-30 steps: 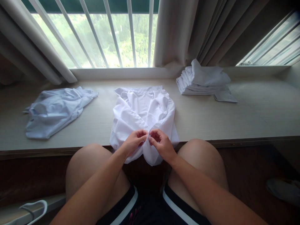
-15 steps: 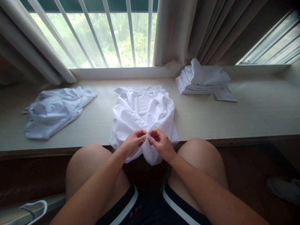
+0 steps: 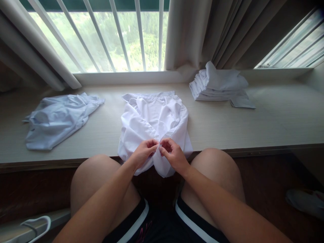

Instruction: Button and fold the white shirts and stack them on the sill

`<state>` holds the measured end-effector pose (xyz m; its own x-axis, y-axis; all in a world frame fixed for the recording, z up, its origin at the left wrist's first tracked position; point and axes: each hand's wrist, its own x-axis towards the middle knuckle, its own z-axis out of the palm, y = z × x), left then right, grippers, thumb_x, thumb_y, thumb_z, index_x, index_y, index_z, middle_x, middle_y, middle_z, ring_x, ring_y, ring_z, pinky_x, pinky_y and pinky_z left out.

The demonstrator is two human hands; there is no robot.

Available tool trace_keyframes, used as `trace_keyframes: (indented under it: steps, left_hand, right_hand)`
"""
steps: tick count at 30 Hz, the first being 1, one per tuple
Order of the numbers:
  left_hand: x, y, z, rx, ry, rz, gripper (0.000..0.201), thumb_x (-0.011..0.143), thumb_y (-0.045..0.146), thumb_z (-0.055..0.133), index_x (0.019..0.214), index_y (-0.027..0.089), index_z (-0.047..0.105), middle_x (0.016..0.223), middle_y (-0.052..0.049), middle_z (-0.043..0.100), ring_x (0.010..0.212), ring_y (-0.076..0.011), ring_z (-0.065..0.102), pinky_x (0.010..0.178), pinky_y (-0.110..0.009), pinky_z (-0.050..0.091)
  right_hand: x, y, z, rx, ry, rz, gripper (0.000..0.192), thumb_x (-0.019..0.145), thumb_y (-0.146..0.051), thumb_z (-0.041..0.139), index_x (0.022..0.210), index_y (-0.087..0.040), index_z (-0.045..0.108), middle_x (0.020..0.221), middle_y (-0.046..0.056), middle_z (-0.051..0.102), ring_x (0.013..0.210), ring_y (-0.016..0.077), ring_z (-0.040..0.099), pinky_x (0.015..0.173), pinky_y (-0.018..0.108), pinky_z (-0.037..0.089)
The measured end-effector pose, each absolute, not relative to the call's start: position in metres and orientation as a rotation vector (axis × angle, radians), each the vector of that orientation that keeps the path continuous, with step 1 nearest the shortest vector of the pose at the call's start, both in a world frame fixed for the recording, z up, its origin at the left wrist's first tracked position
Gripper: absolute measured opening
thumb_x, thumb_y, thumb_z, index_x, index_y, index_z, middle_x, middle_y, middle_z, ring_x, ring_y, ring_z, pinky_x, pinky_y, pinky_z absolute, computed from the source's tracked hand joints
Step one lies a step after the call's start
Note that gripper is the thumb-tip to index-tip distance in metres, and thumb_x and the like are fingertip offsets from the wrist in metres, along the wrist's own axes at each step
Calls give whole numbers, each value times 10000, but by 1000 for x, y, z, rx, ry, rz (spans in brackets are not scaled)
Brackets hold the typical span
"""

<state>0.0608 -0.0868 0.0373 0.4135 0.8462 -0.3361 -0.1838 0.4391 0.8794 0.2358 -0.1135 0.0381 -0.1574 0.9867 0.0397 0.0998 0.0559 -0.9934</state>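
Observation:
A white shirt [image 3: 136, 125] lies in front of me on the pale ledge, its near end hanging over the front edge between my knees. My left hand [image 3: 146, 152] pinches the front opening of the shirt from the left. Right beside it, my right hand [image 3: 172, 152] pinches the same spot from the right, fingertips almost meeting. Whatever small part sits between the fingertips is hidden. The two front edges come together at my fingers, and above them the shirt gapes in a V.
A crumpled white garment [image 3: 58, 118] lies on the left of the ledge [image 3: 227, 128]. Toward the back right is a stack of folded white clothes [image 3: 220, 86]. Curtains [image 3: 187, 37] and a barred window stand behind. A white hanger [image 3: 40, 226] is at lower left, a shoe [image 3: 303, 202] at lower right.
Both hands stay pinched at the same place on the shirt. The whole view has shifted very slightly.

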Motion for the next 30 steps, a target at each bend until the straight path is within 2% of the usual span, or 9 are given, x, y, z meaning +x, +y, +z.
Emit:
trace_keyframes:
  steps: [30]
  left_hand:
    - [62, -88, 35, 855, 933, 761, 357, 728, 443, 858, 844, 162, 671, 698, 15, 606, 601, -94, 499, 594, -228, 347]
  right_hand:
    - [235, -113, 34, -1191, -1430, 1248, 197, 898, -394, 627, 1022, -243, 601, 807, -5, 627, 721, 181, 611, 697, 319, 519]
